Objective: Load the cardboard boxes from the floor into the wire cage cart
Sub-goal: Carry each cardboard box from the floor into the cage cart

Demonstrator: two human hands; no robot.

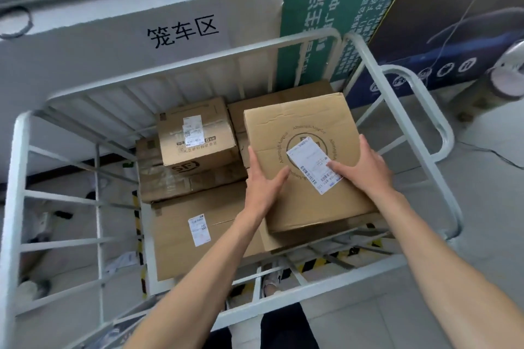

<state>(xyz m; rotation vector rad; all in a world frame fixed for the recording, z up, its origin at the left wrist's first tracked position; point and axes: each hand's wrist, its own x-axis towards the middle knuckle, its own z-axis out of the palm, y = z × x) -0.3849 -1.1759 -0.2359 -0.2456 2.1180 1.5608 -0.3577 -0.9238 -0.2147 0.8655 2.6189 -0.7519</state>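
Inside wire cage cart (377, 71), left hand (262, 187), right hand (365, 167), flat on cardboard box (297, 127)

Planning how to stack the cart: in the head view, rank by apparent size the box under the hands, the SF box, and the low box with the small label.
1. Box under the hands
2. Low labelled box, though partly covered, so unsure
3. SF box

The wire cage cart (377, 71) is open from above, its white rails ringing the load on all sides. Stacked boxes fill the floor from 9 to 3 o'clock, the SF box (195, 136) standing tallest at 11. Only a narrow strip at 6 o'clock, beside the near rail (312, 286), stays free.
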